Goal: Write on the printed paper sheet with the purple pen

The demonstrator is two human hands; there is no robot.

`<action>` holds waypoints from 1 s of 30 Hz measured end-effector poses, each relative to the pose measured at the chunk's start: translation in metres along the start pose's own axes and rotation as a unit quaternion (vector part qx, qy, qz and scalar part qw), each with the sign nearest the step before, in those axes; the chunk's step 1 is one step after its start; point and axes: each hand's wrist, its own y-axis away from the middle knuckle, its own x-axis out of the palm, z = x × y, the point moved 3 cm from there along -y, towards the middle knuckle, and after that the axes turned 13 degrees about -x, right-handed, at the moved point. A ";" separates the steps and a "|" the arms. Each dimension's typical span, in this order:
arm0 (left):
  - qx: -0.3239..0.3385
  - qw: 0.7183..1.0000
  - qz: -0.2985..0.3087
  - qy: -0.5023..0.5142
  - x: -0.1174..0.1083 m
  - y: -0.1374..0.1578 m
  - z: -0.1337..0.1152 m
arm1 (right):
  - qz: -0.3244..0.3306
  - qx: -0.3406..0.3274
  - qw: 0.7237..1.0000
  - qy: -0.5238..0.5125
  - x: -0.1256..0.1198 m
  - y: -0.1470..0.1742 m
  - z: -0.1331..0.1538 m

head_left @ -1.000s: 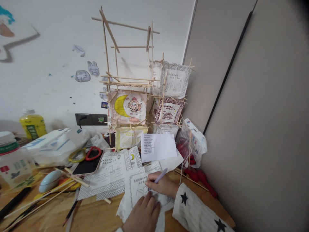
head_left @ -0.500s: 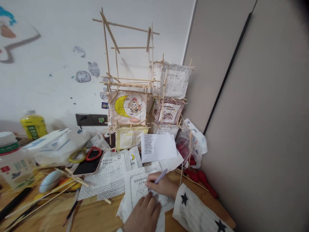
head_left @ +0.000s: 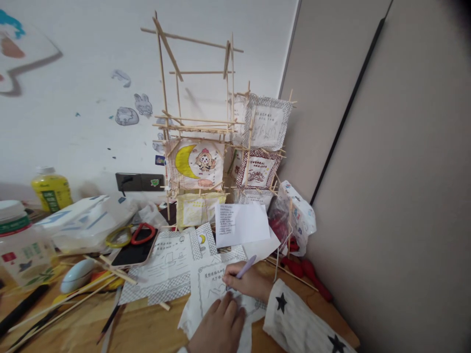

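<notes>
My right hand (head_left: 248, 280) grips a light purple pen (head_left: 247, 267), its top end leaning up and to the right. The pen's tip is hidden behind the fingers. Under both hands lies a sheet of white paper (head_left: 200, 294) with a wavy border, handwritten characters and a line drawing. My left hand (head_left: 220, 324) rests on the lower part of this sheet, fingers stretched out flat and pointing up toward the right hand. A finished-looking drawing of boats (head_left: 167, 262) with a cross-hatched border lies to the left of it.
Behind stands a stick frame (head_left: 198, 130) with drawn paper panels. A sheet of written text (head_left: 243, 225) leans before it. Left are red-handled scissors (head_left: 143, 233), a phone (head_left: 134, 252), loose sticks (head_left: 69, 299), a pencil (head_left: 107, 323) and bottles (head_left: 51, 189). A plastic bag (head_left: 300, 215) stands right.
My right hand and the pen have shifted very slightly to the right. The left hand and the sheet look the same.
</notes>
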 end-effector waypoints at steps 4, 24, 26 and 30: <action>0.004 1.000 0.008 0.002 0.001 0.000 0.000 | 0.001 0.005 1.000 -0.029 0.000 0.001 0.001; 0.003 1.000 0.014 -0.008 -0.005 0.001 0.000 | 0.012 -0.016 1.000 0.002 0.002 -0.002 0.001; 0.005 1.000 0.013 -0.006 -0.004 0.001 0.000 | 0.010 -0.017 1.000 0.002 0.001 -0.002 0.001; 0.003 1.000 0.026 -0.003 -0.003 -0.001 0.000 | 0.009 -0.038 0.999 -0.009 0.000 -0.002 0.006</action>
